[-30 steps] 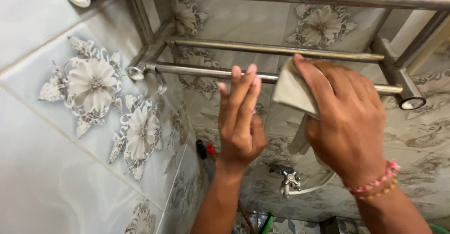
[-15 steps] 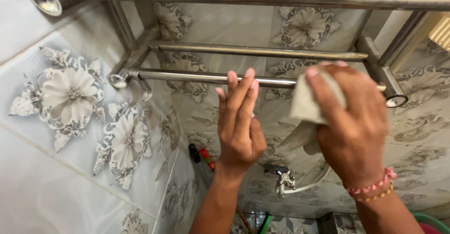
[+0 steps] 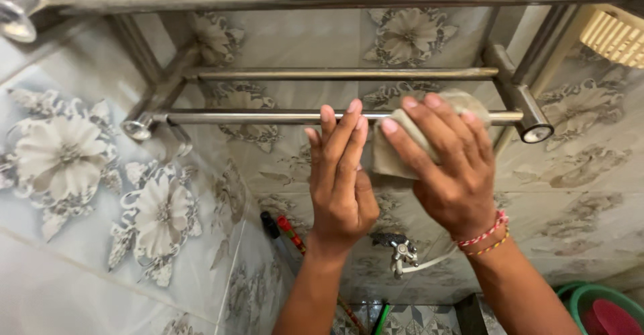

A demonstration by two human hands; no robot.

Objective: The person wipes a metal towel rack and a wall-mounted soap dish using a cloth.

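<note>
A steel towel rack [image 3: 268,116] with several bars is fixed to a flower-patterned tile wall. My right hand [image 3: 448,167] presses a pale grey cloth [image 3: 390,152] against the lowest front bar, near its right end cap [image 3: 537,132]. Red and yellow thread bracelets circle that wrist. My left hand [image 3: 341,174] is held flat just left of the cloth, fingers together and pointing up, their tips at the same bar. It holds nothing.
A metal tap [image 3: 402,253] with a white hose sticks out of the wall below the hands. Red-and-black handles [image 3: 285,231] lean in the corner. A green tub [image 3: 597,305] sits low right, a cream plastic basket [image 3: 614,34] hangs top right.
My right hand has slid the cloth leftward along the bar, closer to my left hand. The view has shifted, bringing the rack's right end and the basket into sight.
</note>
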